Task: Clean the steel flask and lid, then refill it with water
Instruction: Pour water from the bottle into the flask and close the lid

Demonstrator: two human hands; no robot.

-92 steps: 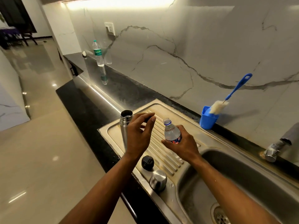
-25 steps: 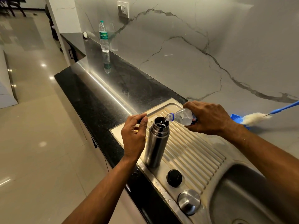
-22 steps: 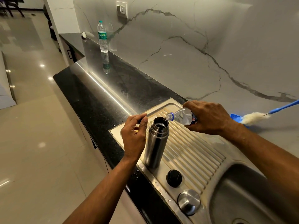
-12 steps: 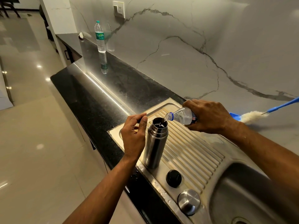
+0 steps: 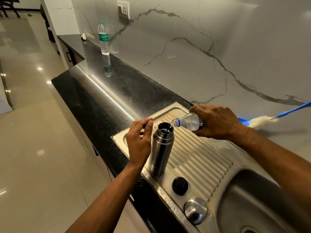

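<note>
The open steel flask (image 5: pixel 160 153) stands upright on the sink's ribbed drainboard (image 5: pixel 200 158). My right hand (image 5: pixel 217 122) grips a small clear water bottle (image 5: pixel 188 122), tilted so that its uncapped mouth is over the flask's opening, and water runs in. My left hand (image 5: pixel 138 140) hovers just left of the flask's neck without touching it; its thumb and fingers pinch a small dark thing that looks like the bottle's cap. The black inner stopper (image 5: pixel 179 185) and the steel lid (image 5: pixel 195 209) lie on the drainboard in front of the flask.
The sink basin (image 5: pixel 252 199) lies to the right. A blue bottle brush (image 5: pixel 262 121) sticks out of a blue cup (image 5: pixel 243 121) by the marble wall. A tall water bottle (image 5: pixel 103 39) stands far back on the black counter (image 5: pixel 101 101), whose front edge drops to the tiled floor.
Since 3.7 s ago my right hand has tipped the uncapped small bottle over the flask. Over the last second both hands hold the same pose while water pours.
</note>
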